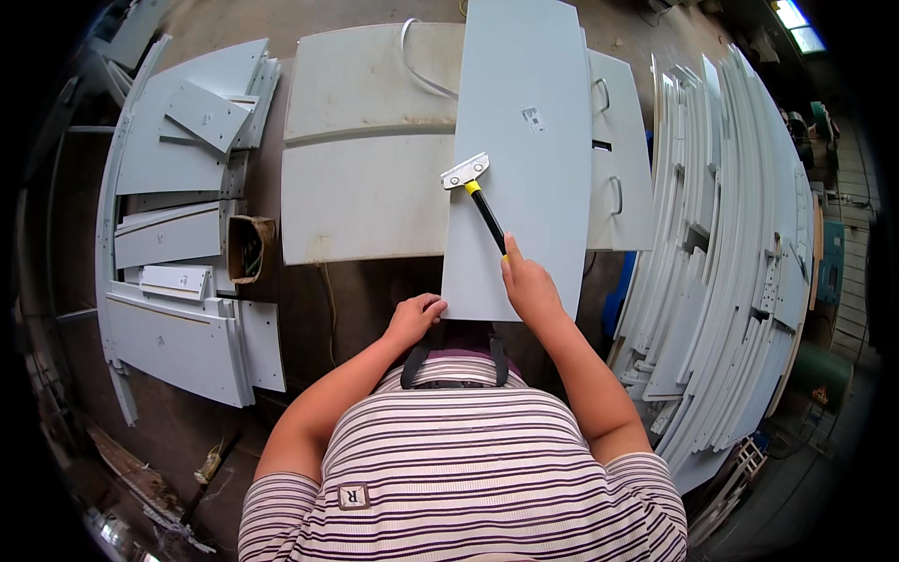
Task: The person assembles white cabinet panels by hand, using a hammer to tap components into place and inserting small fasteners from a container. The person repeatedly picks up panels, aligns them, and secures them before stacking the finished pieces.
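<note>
A long white panel (538, 206) lies lengthwise before me, its near end close to my waist. My right hand (532, 288) is wrapped round the black and yellow handle of a scraper (488, 221). The scraper's wide metal head rests at the panel's left edge, about halfway along. At the near left corner, my left hand (413, 319) has its fingers curled against the panel's edge and seems to grip it. A small printed sticker (533, 119) sits on the panel's far half, beyond the scraper head.
Under the panel are worn white boards (365, 201), with metal handles (615, 195) on the right part. A white strip (405, 51) curls over them. Cut panels (178, 342) and an open cardboard box (251, 249) stand left; stacked white boards (698, 309) fill the right.
</note>
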Motion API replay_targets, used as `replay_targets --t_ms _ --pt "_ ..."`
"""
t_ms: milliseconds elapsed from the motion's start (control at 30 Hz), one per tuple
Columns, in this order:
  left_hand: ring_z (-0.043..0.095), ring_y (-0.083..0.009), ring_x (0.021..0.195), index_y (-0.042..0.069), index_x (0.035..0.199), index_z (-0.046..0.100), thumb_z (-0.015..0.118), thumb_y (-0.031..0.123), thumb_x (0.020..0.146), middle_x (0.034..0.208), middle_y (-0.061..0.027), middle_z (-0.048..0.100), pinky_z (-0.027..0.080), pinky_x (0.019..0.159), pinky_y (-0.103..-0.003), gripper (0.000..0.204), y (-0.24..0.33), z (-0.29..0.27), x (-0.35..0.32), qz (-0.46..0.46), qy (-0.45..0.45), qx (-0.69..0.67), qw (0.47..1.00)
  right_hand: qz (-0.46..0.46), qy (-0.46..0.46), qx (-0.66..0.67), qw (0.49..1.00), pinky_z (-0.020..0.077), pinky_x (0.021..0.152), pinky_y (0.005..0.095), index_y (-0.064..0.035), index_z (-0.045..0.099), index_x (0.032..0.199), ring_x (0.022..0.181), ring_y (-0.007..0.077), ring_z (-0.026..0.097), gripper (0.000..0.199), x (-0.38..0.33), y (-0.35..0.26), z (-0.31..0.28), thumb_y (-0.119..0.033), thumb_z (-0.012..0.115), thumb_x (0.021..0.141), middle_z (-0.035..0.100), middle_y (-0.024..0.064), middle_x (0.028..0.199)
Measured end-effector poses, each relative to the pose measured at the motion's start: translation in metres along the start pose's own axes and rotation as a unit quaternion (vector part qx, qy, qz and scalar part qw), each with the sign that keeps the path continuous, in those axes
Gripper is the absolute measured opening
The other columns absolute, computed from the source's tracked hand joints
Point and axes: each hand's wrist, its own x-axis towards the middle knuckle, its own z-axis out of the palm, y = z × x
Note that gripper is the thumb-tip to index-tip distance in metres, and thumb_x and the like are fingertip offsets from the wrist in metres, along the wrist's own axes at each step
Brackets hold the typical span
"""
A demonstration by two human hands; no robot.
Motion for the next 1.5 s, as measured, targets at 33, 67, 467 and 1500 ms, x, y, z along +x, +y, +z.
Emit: replay_targets --t_ms 33,67,467,1500 --pt "0.068 -0.0179 0.074 0.003 0.107 0.068 0.059 0.03 0.091 0.085 -0.012 0.071 0.053 0.071 -0.032 0.032 0.007 0.001 -0.003 -0.001 0.013 -0.009 1.0 0.0 0.002 -0.001 1.0 0.0502 0.06 0.0499 -0.0071 0.035 0.143 0.065 0.0407 0.062 0.051 0.008 0.002 -0.001 -0.024 0.049 0.097 0.059 0.0212 0.07" --pt "0.067 -0.0154 0.072 0.001 0.106 0.067 0.061 0.027 0.092 0.084 -0.0103 0.07 0.053 0.069 -0.03 0.031 0.004 0.002 -0.001 0.009 0.015 0.004 1.0 -0.001 0.004 -0.002 1.0 0.0503 0.06 0.0497 -0.0069 0.035 0.143 0.064 0.0404 0.062 0.051 0.016 0.003 -0.004 -0.024 0.048 0.097 0.06 0.0211 0.07" --pt "0.067 -0.0146 0.072 -0.001 0.105 0.067 0.064 0.022 0.089 0.086 -0.0109 0.071 0.053 0.068 -0.029 0.028 -0.012 0.009 0.005 0.032 0.06 0.048 0.997 -0.001 0.021 0.014 1.0 0.0485 0.064 0.0512 -0.0017 0.039 0.139 0.069 0.0437 0.061 0.047 0.13 -0.002 -0.051 -0.022 0.047 0.097 0.062 0.0263 0.073" --pt "0.066 -0.0264 0.088 0.002 0.106 0.069 0.066 0.027 0.085 0.095 -0.0171 0.068 0.05 0.079 -0.034 0.033 0.022 0.021 -0.018 -0.072 0.128 -0.048 0.988 0.067 0.157 0.105 0.98 0.054 0.048 0.0385 0.0008 0.049 0.124 0.057 0.0267 0.066 0.032 0.533 0.007 -0.159 -0.011 0.04 0.095 0.065 0.0206 0.086"
